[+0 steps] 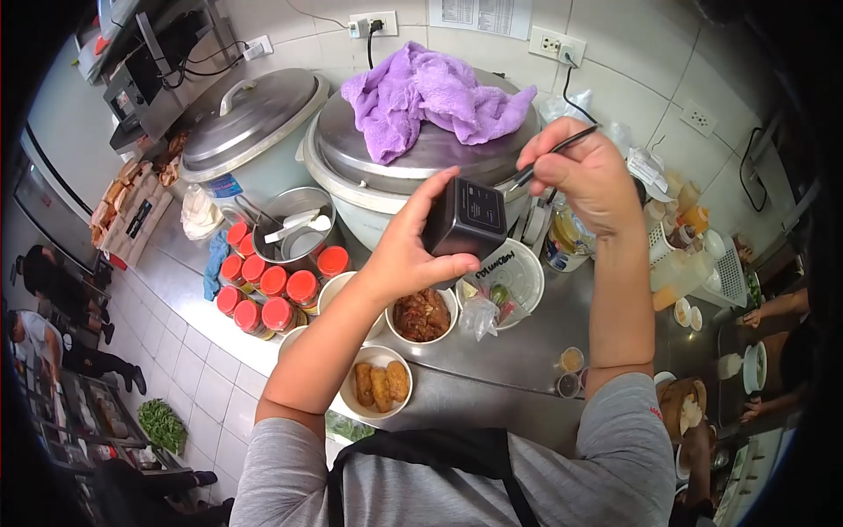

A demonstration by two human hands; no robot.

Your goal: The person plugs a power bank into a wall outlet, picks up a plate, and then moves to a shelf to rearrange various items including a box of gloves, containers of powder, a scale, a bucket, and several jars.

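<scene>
My left hand [409,230] is wrapped round a small black box-shaped device [470,215] with a printed label on its upper face. In my right hand [584,171], a black cable [571,138] is pinched between thumb and fingers, its tip [520,182] pointing at the device's right side. The cable runs up to a wall outlet [569,54]. Below the device stand a bowl of reddish-brown meat in sauce [421,314] and a white tub [518,272] with writing on its rim and a plastic bag [479,316] inside.
A purple towel [430,97] lies on a large lidded pot [329,145], beside another lidded pot [250,114]. Several red-capped jars [274,281] crowd the left near a metal pot [294,224]. Nearer me sits a bowl of fried rolls [383,388]. Other people's hands [753,318] work at right.
</scene>
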